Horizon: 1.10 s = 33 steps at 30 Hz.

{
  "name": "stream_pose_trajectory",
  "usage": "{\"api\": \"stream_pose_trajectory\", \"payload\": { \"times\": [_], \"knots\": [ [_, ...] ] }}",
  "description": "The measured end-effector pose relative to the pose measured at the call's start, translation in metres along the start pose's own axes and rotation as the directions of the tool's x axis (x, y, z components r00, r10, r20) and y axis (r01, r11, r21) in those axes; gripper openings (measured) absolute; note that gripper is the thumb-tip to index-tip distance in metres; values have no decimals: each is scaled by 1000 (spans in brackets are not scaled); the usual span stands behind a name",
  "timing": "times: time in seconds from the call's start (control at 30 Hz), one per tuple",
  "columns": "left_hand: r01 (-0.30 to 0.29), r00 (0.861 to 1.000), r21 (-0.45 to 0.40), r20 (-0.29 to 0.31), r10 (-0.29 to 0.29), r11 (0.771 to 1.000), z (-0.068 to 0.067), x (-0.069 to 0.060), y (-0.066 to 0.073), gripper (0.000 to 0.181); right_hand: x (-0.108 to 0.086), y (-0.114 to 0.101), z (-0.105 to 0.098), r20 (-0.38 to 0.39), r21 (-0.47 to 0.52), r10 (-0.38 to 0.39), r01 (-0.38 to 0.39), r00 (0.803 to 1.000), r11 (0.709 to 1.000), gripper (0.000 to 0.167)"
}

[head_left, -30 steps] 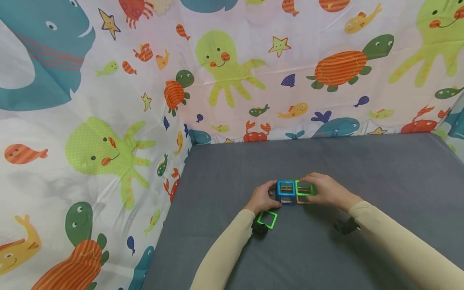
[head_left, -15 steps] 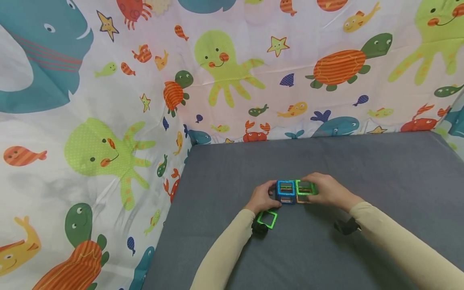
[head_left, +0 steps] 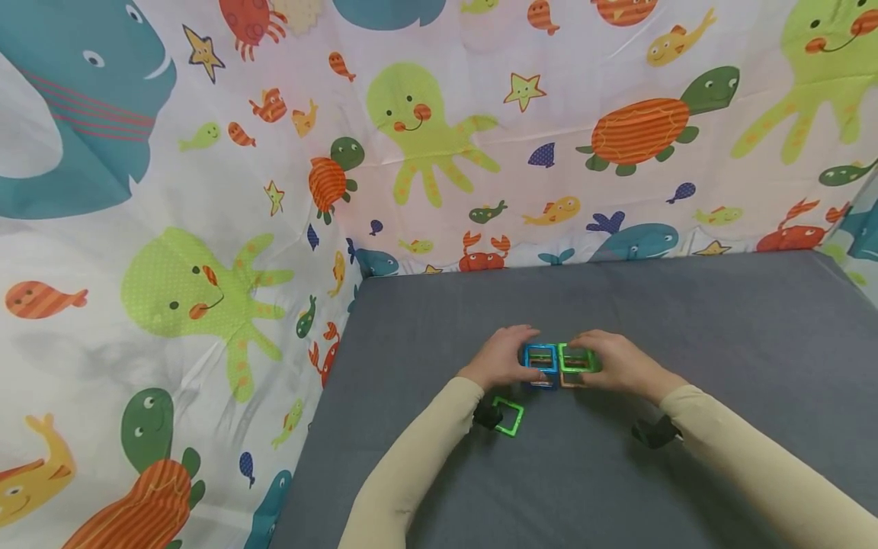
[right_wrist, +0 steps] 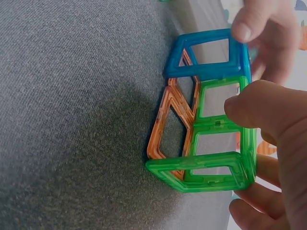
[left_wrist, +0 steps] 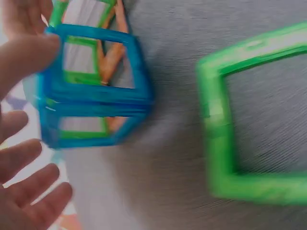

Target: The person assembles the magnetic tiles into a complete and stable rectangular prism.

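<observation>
A box-like build of magnetic building tiles [right_wrist: 220, 125] stands on the grey cloth, with blue square tiles [left_wrist: 98, 93] at its left end, green ones [right_wrist: 201, 167] at the right and orange ones [right_wrist: 156, 141] low down. My right hand [head_left: 627, 367] grips the green end, thumb [right_wrist: 249, 103] against a green edge and fingers around the far side. At the blue end is my left hand [head_left: 504, 357]; its thumb [left_wrist: 29, 57] touches a blue tile, while the other fingers [left_wrist: 36, 187] are spread apart from it. One loose green square tile [head_left: 509, 417] lies near my left wrist.
Grey cloth [head_left: 439, 313] covers the flat surface. A sea-animal printed curtain [head_left: 453, 221] rises along its back and left sides. Dark wrist devices [head_left: 655, 431] sit beneath both forearms.
My left hand has lifted slightly and shifted, its fingers loosening from the blue end and its thumb now nearer the front. The right hand and the tile build stay nearly in place.
</observation>
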<state>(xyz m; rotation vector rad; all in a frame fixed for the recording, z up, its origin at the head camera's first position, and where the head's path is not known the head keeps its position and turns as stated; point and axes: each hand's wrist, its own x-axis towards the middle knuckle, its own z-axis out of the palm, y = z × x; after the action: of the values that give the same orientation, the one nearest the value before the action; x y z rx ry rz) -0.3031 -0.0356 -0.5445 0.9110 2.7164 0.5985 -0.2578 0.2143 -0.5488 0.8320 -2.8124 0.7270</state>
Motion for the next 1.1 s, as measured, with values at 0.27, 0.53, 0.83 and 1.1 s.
{"api": "stream_pose_trajectory", "payload": {
  "times": [0.27, 0.53, 0.83, 1.1],
  "knots": [
    [-85, 988, 275, 151, 45, 958, -18, 20, 33, 52, 2, 0, 3, -35, -17, -71, 70, 997, 997, 44],
    [-111, 980, 365, 194, 41, 925, -16, 28, 41, 38, 4, -5, 2, -29, -5, -79, 79, 996, 997, 41],
    [-82, 984, 321, 178, 25, 943, -14, 28, 41, 38, 4, -5, 5, -20, -16, -67, 67, 998, 998, 40],
    [-115, 983, 324, 171, 61, 939, -15, 29, 41, 38, 5, -5, 5, -5, 6, -53, 53, 999, 999, 35]
  ]
}}
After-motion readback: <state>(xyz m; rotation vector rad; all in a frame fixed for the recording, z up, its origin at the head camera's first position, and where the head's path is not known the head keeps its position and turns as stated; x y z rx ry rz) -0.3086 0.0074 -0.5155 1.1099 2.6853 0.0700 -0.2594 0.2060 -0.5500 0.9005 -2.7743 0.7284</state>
